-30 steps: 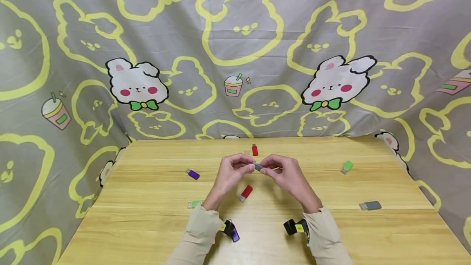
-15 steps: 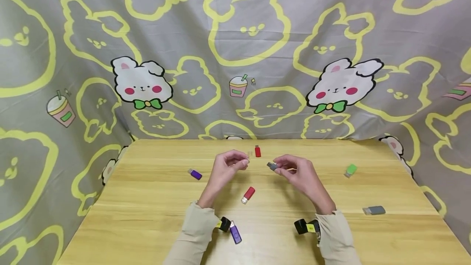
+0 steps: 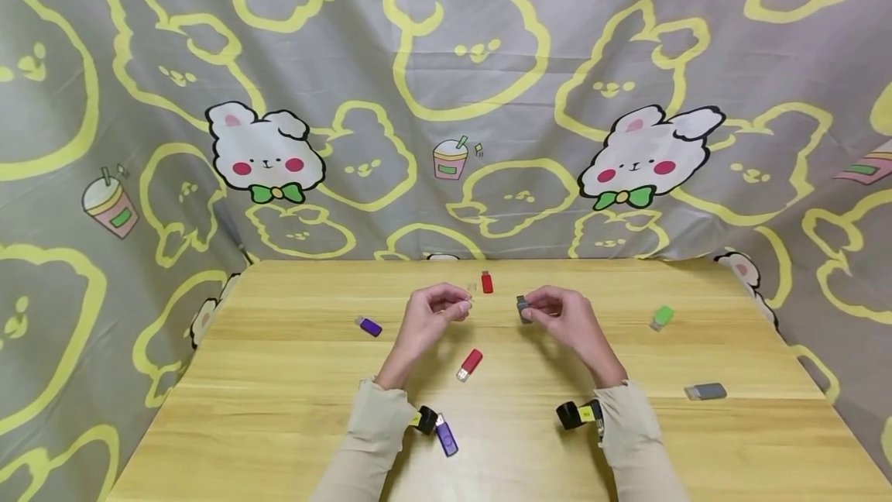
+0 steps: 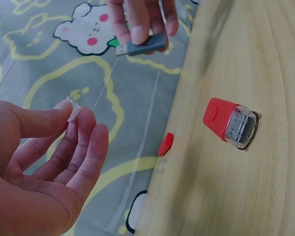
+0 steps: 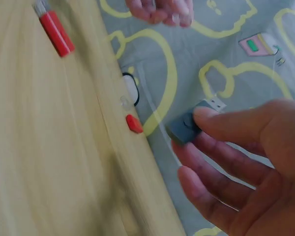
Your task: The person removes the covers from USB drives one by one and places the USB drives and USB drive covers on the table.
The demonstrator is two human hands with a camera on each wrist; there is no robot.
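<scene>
My left hand (image 3: 433,313) pinches a small clear plastic cap (image 4: 73,109) between thumb and forefinger, its other fingers loosely bent. Level with it on the right, my right hand (image 3: 566,316) holds a grey USB stick (image 5: 183,129) between thumb and fingers, the bare metal connector (image 5: 215,103) sticking out. Both hands are raised over the table, a short gap apart. Below that gap a red USB stick (image 3: 470,365) lies on the wood. Farther back lies another red USB stick (image 3: 487,283), beside a clear cap (image 3: 471,287).
On the wooden table (image 3: 265,409) lie a purple USB stick (image 3: 369,326) at left and a second purple USB stick (image 3: 447,436) by the left wrist. To the right are a green USB stick (image 3: 662,318) and a grey USB stick (image 3: 706,391). A patterned curtain (image 3: 390,177) hangs behind.
The hands were together on the grey USB stick; they have parted, the cap in the left hand and the stick in the right. The stick has since turned, its connector now pointing away.
</scene>
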